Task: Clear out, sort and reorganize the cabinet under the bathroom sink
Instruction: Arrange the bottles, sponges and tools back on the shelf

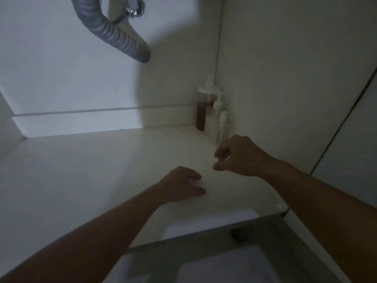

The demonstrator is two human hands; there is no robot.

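Reaching into the dim white cabinet [81, 170], its grey ribbed drain hose [120, 37] overhead, both arms stretch over the floor. The left hand [181, 183] rests there, fingers loose; the right hand [238, 156] hovers half-curled, empty. The brown-filled pump bottle [202, 113] and clear pump bottles [219, 123], far right corner, could topple if brushed.

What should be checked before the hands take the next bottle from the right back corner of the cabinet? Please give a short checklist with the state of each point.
1. Right hand holds nothing: ok, fingers loosely curled, nothing seen in them.
2. Left hand free: ok, it rests on the cabinet floor.
3. Bottles upright: ok, the brown-liquid pump bottle and the white pump bottles stand in the corner.
4. Path to the bottles: ok, nothing lies between them and the right hand.
5. Drain hose out of the way: ok, it hangs high at the left.
6. Pump caps tight: cannot tell, too dim.
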